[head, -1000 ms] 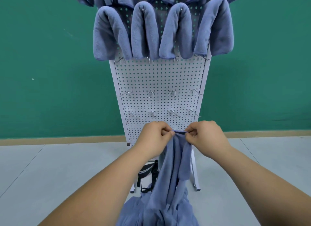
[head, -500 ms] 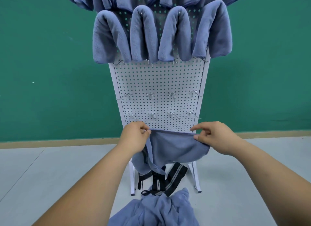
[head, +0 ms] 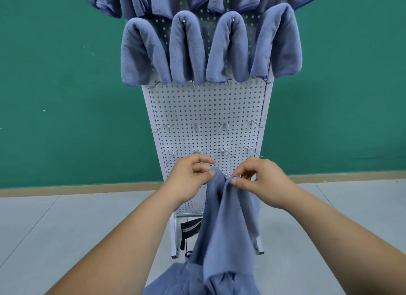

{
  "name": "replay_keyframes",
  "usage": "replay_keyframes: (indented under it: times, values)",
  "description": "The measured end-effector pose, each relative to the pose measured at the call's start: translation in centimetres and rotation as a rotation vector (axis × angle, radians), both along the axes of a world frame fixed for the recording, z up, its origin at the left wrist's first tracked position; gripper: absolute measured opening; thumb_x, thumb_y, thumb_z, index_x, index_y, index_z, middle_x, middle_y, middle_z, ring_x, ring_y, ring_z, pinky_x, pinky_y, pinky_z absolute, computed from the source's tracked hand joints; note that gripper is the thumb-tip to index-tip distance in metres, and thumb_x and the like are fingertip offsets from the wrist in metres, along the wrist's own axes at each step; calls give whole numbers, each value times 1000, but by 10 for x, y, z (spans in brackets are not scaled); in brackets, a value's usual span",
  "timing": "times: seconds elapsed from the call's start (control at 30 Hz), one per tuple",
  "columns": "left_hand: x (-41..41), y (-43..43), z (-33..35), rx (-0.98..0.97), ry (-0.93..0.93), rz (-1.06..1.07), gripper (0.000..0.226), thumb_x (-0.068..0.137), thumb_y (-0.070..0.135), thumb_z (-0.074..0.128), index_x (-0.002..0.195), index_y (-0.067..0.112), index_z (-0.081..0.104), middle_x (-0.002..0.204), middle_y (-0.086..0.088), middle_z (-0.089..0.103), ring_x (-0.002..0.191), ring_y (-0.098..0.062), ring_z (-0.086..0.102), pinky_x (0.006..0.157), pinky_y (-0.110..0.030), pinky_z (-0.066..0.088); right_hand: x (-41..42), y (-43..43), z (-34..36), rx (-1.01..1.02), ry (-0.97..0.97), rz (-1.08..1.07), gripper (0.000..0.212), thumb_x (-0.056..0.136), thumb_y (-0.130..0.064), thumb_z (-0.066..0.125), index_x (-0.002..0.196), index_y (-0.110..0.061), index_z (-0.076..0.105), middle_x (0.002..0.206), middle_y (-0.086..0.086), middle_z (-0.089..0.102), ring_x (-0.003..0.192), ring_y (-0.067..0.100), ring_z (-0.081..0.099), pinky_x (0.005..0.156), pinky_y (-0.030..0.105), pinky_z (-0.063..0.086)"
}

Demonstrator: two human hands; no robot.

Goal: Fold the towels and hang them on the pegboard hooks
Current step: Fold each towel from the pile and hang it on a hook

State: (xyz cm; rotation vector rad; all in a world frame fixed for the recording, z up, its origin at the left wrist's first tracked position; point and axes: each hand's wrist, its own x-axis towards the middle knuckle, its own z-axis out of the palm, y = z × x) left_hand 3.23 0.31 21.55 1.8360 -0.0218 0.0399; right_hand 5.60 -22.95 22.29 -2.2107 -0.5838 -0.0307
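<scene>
A blue-grey towel [head: 228, 224] hangs lengthwise in front of the white pegboard [head: 206, 110]. My left hand [head: 190, 180] pinches its top edge between thumb and fingers. My right hand [head: 261, 182] pinches the same edge just to the right, so the two corners sit close together. Several folded blue towels [head: 186, 51] hang draped over hooks on the upper board. Bare metal hooks [head: 224, 125] stick out in two rows below them.
A heap of loose blue towels [head: 197, 279] lies at the bottom of the view, under the hanging one. A black strap or bag [head: 189, 229] sits behind the pegboard's feet. A green wall stands behind, with pale grey floor on both sides.
Half a second ago my hands held the towel's edge stretched wide apart. They have come together, and the towel now hangs doubled and narrow.
</scene>
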Motion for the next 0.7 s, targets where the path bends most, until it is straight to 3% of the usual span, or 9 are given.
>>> replay_keyframes:
  times: [0.13, 0.3, 0.4, 0.47, 0.6, 0.7]
  values:
    - [-5, -8, 4, 10, -3, -70, 19, 100, 13, 69, 115, 25, 70, 99, 1, 80, 100, -21, 73, 104, -43, 55, 0, 4, -3, -7, 5, 35, 11, 89, -36, 81, 84, -29, 74, 84, -11, 74, 81, 6, 68, 79, 26, 55]
    - [-9, -16, 4, -33, -14, -144, 20, 98, 21, 74, 117, 20, 70, 100, 0, 81, 102, -16, 73, 103, -32, 54, -1, 8, -6, -5, -23, -53, 19, 86, -37, 82, 82, -26, 67, 70, -5, 72, 60, 8, 59, 62, 28, 49]
    - [-8, -17, 1, -37, -50, -184, 30, 90, 13, 82, 117, 13, 69, 101, -5, 81, 91, -14, 70, 95, -29, 56, 0, 9, -4, 21, -13, -65, 19, 87, -29, 80, 96, -30, 64, 70, -9, 74, 57, 4, 56, 62, 25, 46]
    - [-6, -15, -1, 16, -84, -168, 24, 93, 10, 78, 115, 14, 70, 98, -3, 81, 90, -11, 70, 95, -30, 57, 1, 6, -3, -3, 60, -6, 21, 90, -34, 80, 107, -35, 67, 74, -9, 75, 61, 1, 59, 66, 21, 47]
    - [-1, -9, -3, 132, -133, -118, 17, 96, 11, 74, 110, 20, 73, 92, 4, 80, 87, -8, 71, 93, -27, 58, 5, -4, -6, 13, 198, 69, 10, 93, -36, 78, 91, -26, 77, 84, 2, 76, 73, 9, 64, 80, 36, 55]
    - [0, -9, -7, 195, -135, -118, 16, 93, 18, 79, 106, 25, 77, 91, 5, 79, 84, -8, 71, 88, -27, 59, 6, -3, -9, 8, 137, 33, 10, 92, -34, 79, 87, -27, 76, 81, 1, 74, 69, 10, 61, 71, 35, 54]
